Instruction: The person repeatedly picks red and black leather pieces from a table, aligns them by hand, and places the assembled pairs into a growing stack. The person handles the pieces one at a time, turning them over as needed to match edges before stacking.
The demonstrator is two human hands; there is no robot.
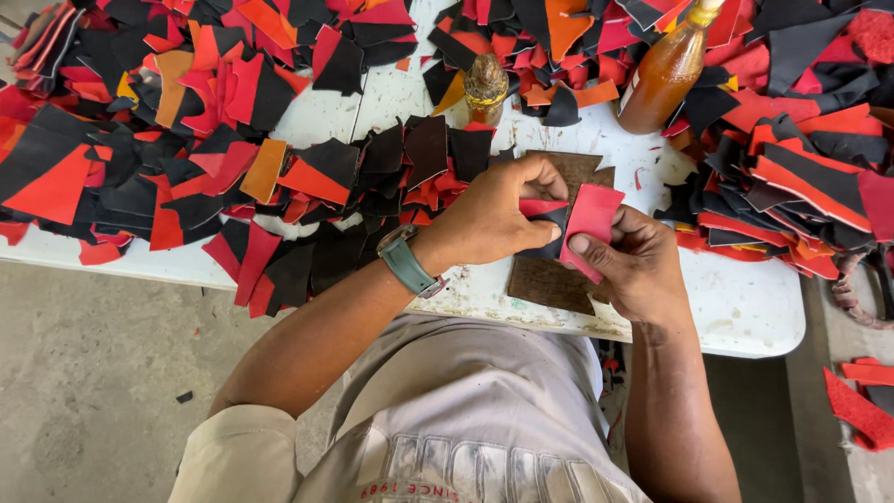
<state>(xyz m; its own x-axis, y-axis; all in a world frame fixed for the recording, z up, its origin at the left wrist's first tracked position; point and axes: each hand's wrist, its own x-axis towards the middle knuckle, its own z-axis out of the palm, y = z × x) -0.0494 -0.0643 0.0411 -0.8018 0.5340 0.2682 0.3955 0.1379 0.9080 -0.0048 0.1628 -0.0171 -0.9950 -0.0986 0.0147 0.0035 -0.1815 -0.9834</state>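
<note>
— What have the fingers got?
— Both pinch one red piece (pixel 590 222) backed with black, right hand (pixel 626 265) from below, left hand (pixel 494 219) beside it.
— Where?
— Just above the brown board (pixel 551 279); the amber bottle (pixel 667 70) stands beyond it, scraps (pixel 186 140) left.

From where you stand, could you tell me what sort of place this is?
Probably a small leather-goods workshop: heaps of cut red, black and orange pieces cover a white table, beside an amber bottle, and both hands fold a red piece.
</note>
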